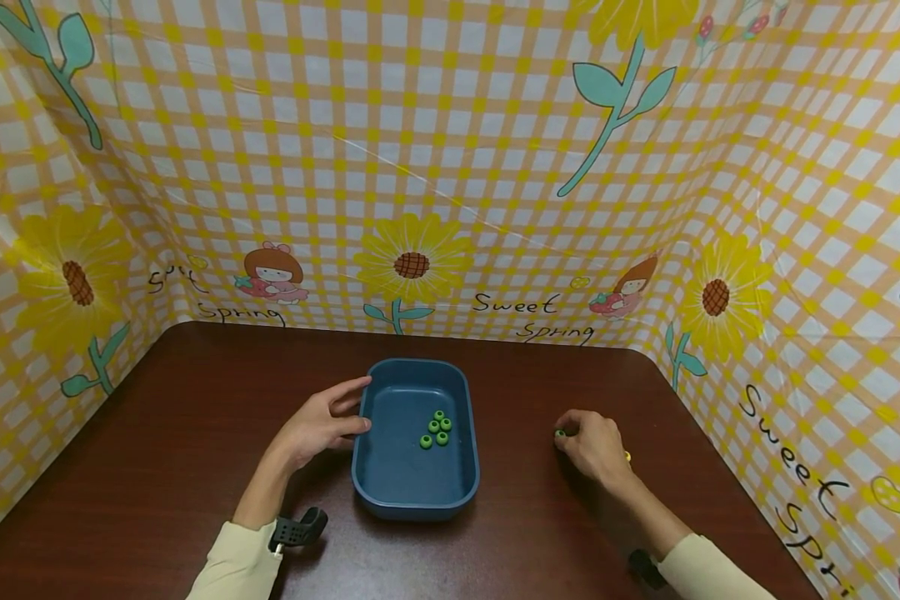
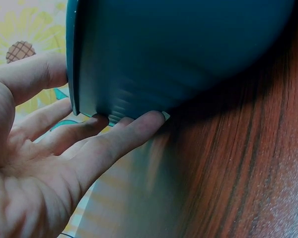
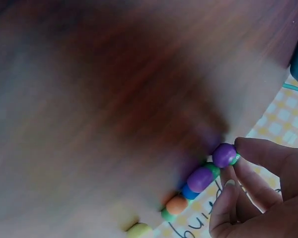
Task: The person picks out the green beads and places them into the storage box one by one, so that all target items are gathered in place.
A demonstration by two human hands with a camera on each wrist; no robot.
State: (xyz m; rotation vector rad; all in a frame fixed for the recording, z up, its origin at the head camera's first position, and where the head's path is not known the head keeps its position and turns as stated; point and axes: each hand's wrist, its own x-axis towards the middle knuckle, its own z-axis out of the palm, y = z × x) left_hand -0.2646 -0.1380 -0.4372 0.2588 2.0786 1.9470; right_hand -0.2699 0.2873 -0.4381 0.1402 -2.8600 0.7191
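Observation:
A blue rectangular bin (image 1: 416, 492) stands on the table, with several green beads (image 1: 434, 426) on its floor. My left hand (image 1: 322, 429) is at the bin's left side, thumb near the rim; in the left wrist view its fingers (image 2: 134, 131) stretch along the outer wall. Right of the bin, my right hand (image 1: 591, 446) reaches down with fingertips close around a green bead (image 1: 560, 432). In the right wrist view, a purple bead (image 3: 223, 155) partly covers that bead beside the fingertips; I cannot tell if they pinch it.
A row of beads runs from the right hand: another purple one (image 3: 199, 179), a blue one (image 3: 189, 192), an orange one (image 3: 177, 204) and a yellow one (image 3: 139, 230), with green ones among them. Patterned cloth walls (image 1: 420, 167) border the dark wooden table (image 1: 217, 392).

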